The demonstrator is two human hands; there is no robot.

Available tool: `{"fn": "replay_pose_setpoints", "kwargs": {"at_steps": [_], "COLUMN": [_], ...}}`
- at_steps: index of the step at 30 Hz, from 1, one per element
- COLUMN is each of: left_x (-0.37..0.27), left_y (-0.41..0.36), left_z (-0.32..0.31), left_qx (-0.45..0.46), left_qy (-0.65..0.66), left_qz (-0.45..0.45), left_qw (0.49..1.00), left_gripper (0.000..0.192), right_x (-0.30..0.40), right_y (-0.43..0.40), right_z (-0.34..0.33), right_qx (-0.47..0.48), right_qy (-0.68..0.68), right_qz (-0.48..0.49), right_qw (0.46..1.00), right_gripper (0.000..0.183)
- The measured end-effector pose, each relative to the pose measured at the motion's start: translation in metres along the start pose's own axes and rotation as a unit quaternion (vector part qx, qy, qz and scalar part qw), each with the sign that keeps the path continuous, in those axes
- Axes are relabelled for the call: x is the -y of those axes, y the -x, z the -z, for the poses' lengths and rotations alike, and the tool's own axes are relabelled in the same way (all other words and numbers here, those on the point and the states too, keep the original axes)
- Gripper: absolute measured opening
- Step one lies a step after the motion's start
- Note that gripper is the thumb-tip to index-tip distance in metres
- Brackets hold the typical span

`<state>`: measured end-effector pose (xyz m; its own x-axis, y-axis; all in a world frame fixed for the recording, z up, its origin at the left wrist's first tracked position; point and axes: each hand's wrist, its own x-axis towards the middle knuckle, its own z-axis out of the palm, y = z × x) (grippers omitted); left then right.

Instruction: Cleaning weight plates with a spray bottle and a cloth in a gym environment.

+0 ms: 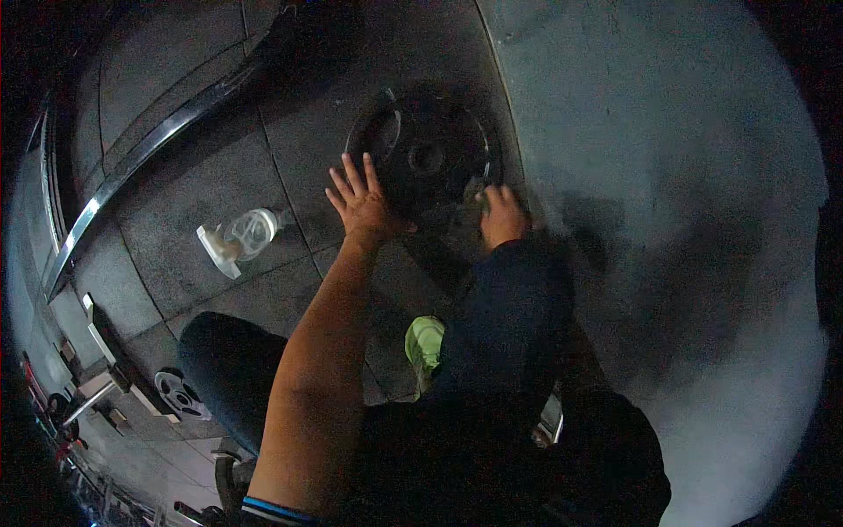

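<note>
A large dark round weight plate point(427, 132) with a hub hole at its middle lies or leans low in front of me, near the wall; the dim light hides its exact pose. My left hand point(361, 201) rests with spread fingers at the plate's left lower edge. At its right lower edge is my right hand point(504, 214), its fingers bent around a dull, crumpled thing point(475, 191) that looks like a cloth and is pressed to the plate. A clear plastic spray bottle point(249, 235) with a white head lies on the tiled floor left of my left hand.
A curved shiny metal bar point(151, 141) runs across the upper left. The pale wall point(658, 132) stands close on the right. Lower left are a light grey weight plate point(181, 393) and gym equipment parts point(105, 336). My yellow-green shoe point(425, 341) is below the dark plate.
</note>
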<state>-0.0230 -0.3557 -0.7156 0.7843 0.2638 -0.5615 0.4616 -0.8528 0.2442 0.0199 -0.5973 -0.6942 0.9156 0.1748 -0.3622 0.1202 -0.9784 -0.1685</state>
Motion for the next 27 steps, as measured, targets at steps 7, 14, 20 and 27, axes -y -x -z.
{"fn": "replay_pose_setpoints", "kwargs": {"at_steps": [7, 14, 20, 27], "left_x": [-0.004, -0.006, -0.004, -0.005], "left_y": [-0.002, 0.003, -0.002, -0.002], "left_z": [-0.005, 0.0, -0.008, -0.014], "left_qx": [-0.011, -0.008, -0.023, -0.075], "left_qy": [-0.013, 0.041, 0.019, 0.032], "left_qz": [-0.012, -0.031, -0.029, -0.049], "left_qw": [1.0, 0.999, 0.999, 0.996], "left_gripper": [0.152, 0.153, 0.141, 0.114], "right_x": [0.023, 0.042, 0.069, 0.104], "right_y": [-0.048, -0.022, -0.037, -0.057], "right_z": [-0.006, -0.013, -0.007, -0.013], "right_qx": [-0.122, -0.095, -0.028, -0.073], "right_qy": [-0.005, -0.028, -0.004, -0.017], "right_qz": [0.11, 0.146, 0.327, 0.422], "right_qw": [0.986, 0.984, 0.945, 0.903], "right_gripper": [0.032, 0.03, 0.03, 0.017]}}
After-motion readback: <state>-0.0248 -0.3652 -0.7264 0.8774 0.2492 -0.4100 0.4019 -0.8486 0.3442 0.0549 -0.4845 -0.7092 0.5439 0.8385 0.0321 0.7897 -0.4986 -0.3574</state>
